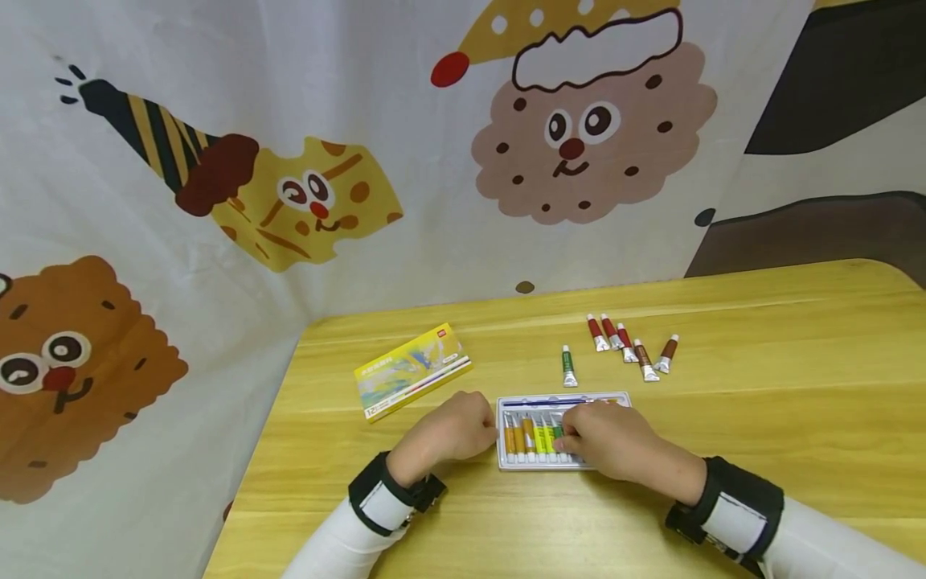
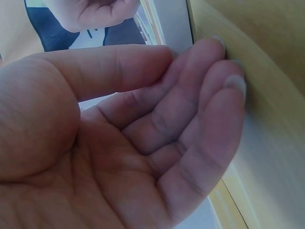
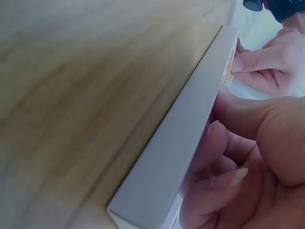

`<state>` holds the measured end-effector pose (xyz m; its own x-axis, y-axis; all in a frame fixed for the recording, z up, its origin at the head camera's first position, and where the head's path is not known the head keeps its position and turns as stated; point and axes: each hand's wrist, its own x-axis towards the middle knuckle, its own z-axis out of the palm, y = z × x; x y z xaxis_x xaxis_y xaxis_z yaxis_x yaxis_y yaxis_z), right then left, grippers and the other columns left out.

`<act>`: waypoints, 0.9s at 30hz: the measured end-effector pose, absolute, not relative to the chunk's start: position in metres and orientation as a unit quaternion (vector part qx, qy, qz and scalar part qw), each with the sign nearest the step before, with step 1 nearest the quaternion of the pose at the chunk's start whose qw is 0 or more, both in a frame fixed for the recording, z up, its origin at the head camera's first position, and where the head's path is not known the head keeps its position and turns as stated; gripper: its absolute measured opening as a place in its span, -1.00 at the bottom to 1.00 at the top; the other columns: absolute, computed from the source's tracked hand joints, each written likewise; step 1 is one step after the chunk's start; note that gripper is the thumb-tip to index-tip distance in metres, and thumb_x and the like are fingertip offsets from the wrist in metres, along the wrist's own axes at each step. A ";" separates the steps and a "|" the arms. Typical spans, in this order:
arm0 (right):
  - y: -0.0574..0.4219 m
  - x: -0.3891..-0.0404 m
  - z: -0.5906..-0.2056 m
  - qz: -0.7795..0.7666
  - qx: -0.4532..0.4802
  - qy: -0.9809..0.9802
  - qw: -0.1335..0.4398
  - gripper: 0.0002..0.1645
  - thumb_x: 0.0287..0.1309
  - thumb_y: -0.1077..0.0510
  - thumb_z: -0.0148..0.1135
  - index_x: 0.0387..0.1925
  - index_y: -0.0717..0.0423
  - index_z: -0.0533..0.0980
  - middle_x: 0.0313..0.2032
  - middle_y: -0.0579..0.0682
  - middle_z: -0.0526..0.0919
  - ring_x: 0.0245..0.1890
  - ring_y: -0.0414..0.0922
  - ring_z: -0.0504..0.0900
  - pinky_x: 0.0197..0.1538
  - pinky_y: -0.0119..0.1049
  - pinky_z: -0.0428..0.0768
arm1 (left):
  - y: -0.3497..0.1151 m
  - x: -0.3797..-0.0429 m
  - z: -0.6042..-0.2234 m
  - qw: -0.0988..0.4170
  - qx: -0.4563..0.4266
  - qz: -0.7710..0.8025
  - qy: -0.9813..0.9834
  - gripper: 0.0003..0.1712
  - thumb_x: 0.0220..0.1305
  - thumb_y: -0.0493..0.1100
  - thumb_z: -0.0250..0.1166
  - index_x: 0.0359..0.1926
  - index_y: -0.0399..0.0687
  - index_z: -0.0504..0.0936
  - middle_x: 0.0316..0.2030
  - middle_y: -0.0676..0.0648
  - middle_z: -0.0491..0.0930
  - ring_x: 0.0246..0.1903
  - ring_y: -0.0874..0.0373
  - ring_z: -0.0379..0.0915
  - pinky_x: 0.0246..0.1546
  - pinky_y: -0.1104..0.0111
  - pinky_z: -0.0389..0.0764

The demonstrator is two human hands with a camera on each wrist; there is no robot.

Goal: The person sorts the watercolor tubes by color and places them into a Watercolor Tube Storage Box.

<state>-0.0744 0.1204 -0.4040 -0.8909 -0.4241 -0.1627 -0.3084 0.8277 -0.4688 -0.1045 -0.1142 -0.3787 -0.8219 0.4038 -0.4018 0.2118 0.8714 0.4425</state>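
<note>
A white plastic tray point(image 1: 564, 469) lies on the wooden table, holding a row of paint tubes in yellow, ochre and green. Along its back edge runs a blue paintbrush point(image 1: 542, 402). My left hand point(image 1: 456, 426) grips the tray's left end, thumb and curled fingers at the rim; the left wrist view shows its palm point(image 2: 114, 157). Over the tray's right half, my right hand point(image 1: 611, 438) pinches a green paint tube point(image 1: 558, 433) between thumb and forefinger. That hand hides the tubes beneath it. In the right wrist view, its fingers point(image 3: 214, 191) are beside the tray's wall point(image 3: 176, 129).
Behind the tray a single green tube point(image 1: 567, 366) lies loose. Several red and brown tubes point(image 1: 624, 343) are scattered at the back right. A yellow paint box point(image 1: 412, 372) lies at the back left. A cartoon-printed cloth point(image 1: 434, 265) hangs behind the table point(image 1: 781, 386).
</note>
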 end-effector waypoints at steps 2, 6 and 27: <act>0.120 -0.074 -0.404 -0.223 -0.194 0.946 0.131 -0.55 0.32 -0.04 0.42 -0.64 -0.13 0.44 -0.66 -0.21 0.37 -0.62 -0.23 0.33 -0.50 -0.29 0.27 | -0.114 -0.104 -0.379 0.249 0.165 0.193 0.935 -0.51 0.43 -0.21 0.29 -0.72 -0.05 0.56 -0.76 0.12 0.21 -0.76 0.26 0.15 -0.71 0.45 0.13; 0.121 -0.074 -0.403 -0.227 -0.194 0.945 0.132 -0.54 0.32 -0.03 0.42 -0.65 -0.12 0.43 -0.66 -0.21 0.37 -0.63 -0.24 0.32 -0.52 -0.30 0.28 | -0.114 -0.104 -0.380 0.249 0.168 0.194 0.934 -0.50 0.43 -0.21 0.29 -0.72 -0.05 0.55 -0.77 0.13 0.20 -0.76 0.27 0.14 -0.70 0.45 0.13; 0.123 -0.074 -0.397 -0.258 -0.202 0.936 0.129 -0.49 0.33 -0.01 0.43 -0.68 -0.12 0.38 -0.67 -0.23 0.30 -0.64 -0.27 0.28 -0.52 -0.37 0.20 | -0.116 -0.105 -0.379 0.246 0.173 0.190 0.934 -0.48 0.42 -0.21 0.29 -0.75 0.01 0.49 -0.77 0.13 0.20 -0.76 0.27 0.14 -0.71 0.45 0.12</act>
